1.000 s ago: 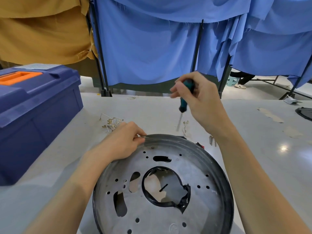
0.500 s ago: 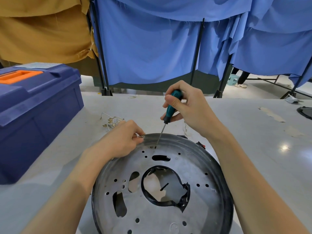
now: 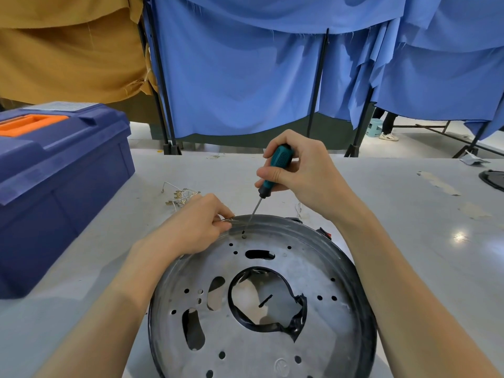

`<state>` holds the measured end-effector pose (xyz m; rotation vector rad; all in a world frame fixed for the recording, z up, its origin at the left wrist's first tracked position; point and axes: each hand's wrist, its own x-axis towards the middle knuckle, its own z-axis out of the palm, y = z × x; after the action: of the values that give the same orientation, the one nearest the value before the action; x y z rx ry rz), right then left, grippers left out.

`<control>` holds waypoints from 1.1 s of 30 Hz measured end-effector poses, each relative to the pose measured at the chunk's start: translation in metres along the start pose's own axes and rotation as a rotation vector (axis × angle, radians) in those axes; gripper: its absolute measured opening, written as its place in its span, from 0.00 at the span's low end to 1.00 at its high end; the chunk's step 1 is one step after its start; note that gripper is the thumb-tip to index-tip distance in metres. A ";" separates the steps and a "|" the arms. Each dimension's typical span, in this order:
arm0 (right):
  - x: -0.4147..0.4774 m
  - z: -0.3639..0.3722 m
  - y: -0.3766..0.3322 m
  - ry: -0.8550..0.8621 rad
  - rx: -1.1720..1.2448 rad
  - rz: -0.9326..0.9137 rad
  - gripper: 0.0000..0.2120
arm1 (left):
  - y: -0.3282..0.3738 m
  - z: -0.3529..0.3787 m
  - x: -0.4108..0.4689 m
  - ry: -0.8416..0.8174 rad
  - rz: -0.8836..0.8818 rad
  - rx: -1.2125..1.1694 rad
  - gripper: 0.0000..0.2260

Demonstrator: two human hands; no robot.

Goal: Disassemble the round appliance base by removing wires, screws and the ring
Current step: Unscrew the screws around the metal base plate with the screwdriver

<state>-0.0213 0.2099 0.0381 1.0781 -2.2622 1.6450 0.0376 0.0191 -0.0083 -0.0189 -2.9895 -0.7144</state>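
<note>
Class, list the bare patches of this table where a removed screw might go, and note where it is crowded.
Widest bare table lies right of the round base, out to the black object at the edge. A narrower strip runs between toolbox and left hand. Crowded: the base's far rim, with wires, screwdriver, right hand.
</note>
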 end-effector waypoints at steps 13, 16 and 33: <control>0.001 0.001 0.002 -0.011 -0.044 0.024 0.12 | 0.002 -0.002 -0.001 -0.010 -0.004 0.008 0.13; 0.001 0.001 0.001 -0.011 -0.053 0.026 0.12 | 0.002 -0.001 -0.001 -0.014 -0.006 0.010 0.13; -0.002 0.005 -0.015 -0.074 -0.205 -0.025 0.21 | -0.001 -0.017 -0.004 -0.150 0.112 -0.124 0.17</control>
<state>-0.0096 0.2044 0.0466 1.1282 -2.3901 1.3488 0.0427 0.0103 0.0056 -0.2557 -3.0477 -0.9215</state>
